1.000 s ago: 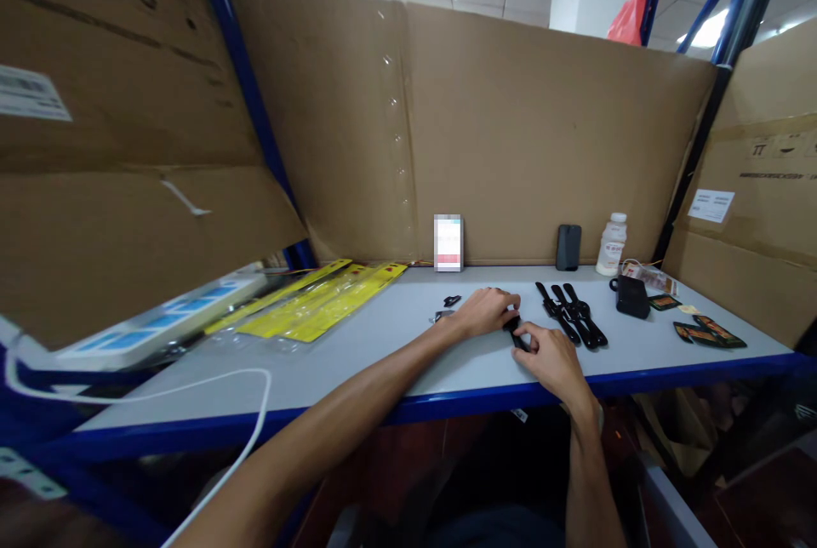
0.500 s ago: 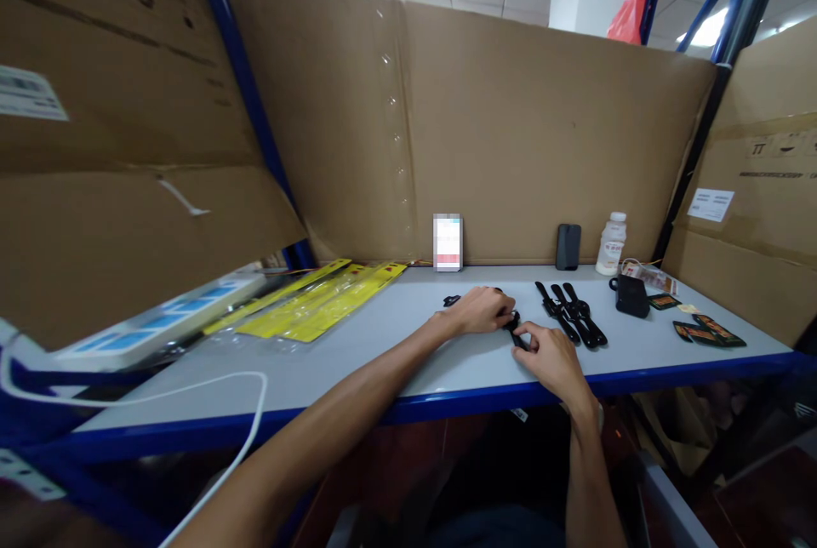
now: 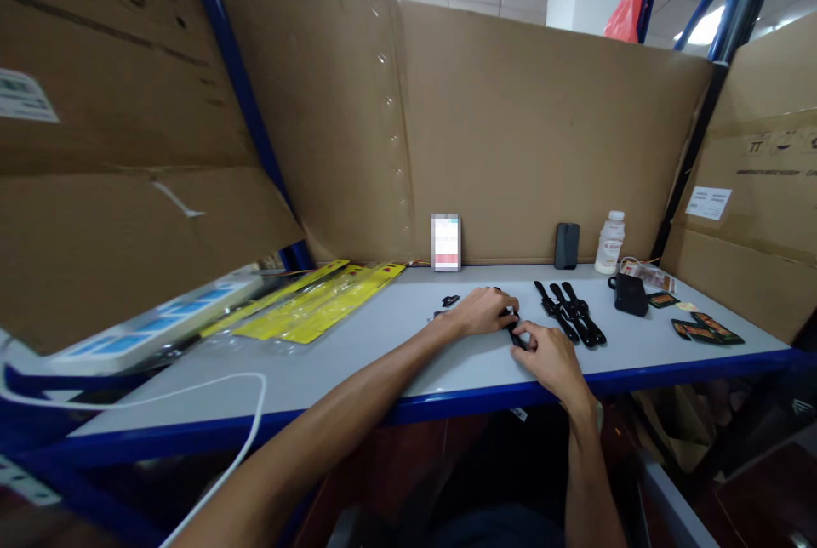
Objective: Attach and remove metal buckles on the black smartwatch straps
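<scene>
In front of me on the table lies a black spokeshave [image 3: 518, 339], mostly hidden by my hands. My left hand [image 3: 488, 310] is closed over its upper, middle part with curled fingers. My right hand [image 3: 545, 352] pinches its lower handle between thumb and fingers. Left of my left hand rests a small black part [image 3: 450, 301]. Beside that, a flat greyish piece [image 3: 439, 314] peeks out from behind my left wrist. To the right of my hands, several similar black spokeshaves [image 3: 570, 314] lie side by side at a slant.
Yellow-backed clear packs [image 3: 345, 301] and a white power strip [image 3: 166, 322] lie left. A phone [image 3: 446, 243] leans on the back cardboard. Rightward stand a dark upright case [image 3: 567, 246], a bottle [image 3: 611, 243], a black pouch [image 3: 631, 295] and dark printed packets [image 3: 708, 329]. A white cable [image 3: 259, 403] crosses the front-left edge.
My left hand has shifted slightly right and its fingers have moved on the spokeshave's middle. The greyish piece behind my wrist now shows. My right hand keeps its pinch.
</scene>
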Tool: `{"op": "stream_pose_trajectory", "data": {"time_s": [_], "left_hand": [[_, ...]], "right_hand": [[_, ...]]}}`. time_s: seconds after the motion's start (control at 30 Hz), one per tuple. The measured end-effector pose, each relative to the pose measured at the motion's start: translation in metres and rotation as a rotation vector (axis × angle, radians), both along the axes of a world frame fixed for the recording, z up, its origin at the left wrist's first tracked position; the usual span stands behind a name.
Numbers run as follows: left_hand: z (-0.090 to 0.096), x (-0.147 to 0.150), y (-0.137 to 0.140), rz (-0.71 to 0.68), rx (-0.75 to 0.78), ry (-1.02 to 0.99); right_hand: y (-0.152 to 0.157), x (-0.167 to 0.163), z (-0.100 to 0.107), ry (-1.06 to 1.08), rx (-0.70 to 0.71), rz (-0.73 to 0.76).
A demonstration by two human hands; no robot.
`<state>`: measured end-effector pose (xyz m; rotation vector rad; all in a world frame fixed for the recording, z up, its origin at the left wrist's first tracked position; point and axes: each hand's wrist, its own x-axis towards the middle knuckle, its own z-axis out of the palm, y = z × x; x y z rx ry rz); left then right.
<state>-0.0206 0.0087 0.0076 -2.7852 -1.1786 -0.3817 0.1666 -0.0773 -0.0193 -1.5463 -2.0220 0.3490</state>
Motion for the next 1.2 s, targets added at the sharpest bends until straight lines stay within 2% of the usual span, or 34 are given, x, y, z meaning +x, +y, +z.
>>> {"op": "stream_pose_trajectory", "data": {"time_s": [0.13,0.4,0.6,0.93,1.2], "left_hand": [[0.005,-0.002,-0.003,-0.019,-0.007,0.033],[-0.005,0.007,-0.002,0.116,0.042,0.015],[-0.004,0.003,0.004,-0.011,-0.119,-0.123],[-0.001,0.003,0.000,0.036,0.032,0.059],[-0.010,0.009,0.001,0.190,0.010,-0.026]], "right_hand": [[0.000,0.000,0.000,0.001,0.001,-0.003],[-0.001,0.000,0.000,-0.003,0.000,-0.004],[0.000,0.000,0.000,-0.004,0.003,0.001],[-0.002,0.000,0.003,-0.014,-0.014,-0.003],[0.000,-0.001,0.001,-0.041,-0.009,-0.016]]}}
